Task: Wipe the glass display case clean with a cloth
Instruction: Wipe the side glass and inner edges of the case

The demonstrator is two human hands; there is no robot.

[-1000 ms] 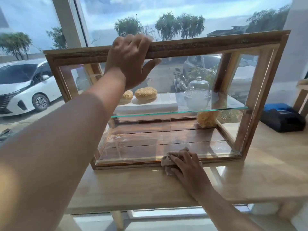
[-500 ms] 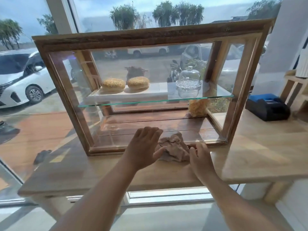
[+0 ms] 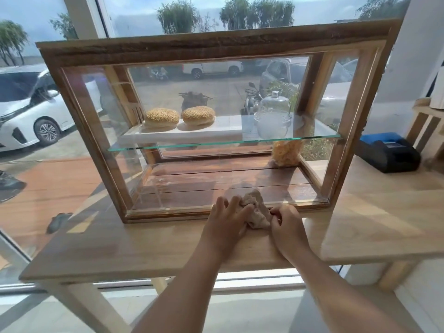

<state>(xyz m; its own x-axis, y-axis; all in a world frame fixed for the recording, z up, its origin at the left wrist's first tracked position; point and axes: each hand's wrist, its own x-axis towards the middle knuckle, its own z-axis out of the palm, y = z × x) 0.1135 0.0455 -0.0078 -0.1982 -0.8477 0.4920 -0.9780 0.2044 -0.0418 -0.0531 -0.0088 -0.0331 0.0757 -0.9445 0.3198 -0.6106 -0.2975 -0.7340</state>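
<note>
A wooden-framed glass display case stands on a light wooden table. Inside, two sesame buns lie on a white board on a glass shelf, beside a glass dome. A crumpled beige cloth sits on the table against the case's lower front frame. My left hand holds the cloth from the left, its fingers curled into the folds. My right hand pinches the cloth's right edge with curled fingers.
A black and blue device sits on the table to the right of the case, next to a wooden rack. A large window behind shows parked cars. A yellow packet stands on the case floor.
My left hand left the case's top frame and came down to the cloth. The cloth has been bunched up between both hands. The view has pulled back from the case.
</note>
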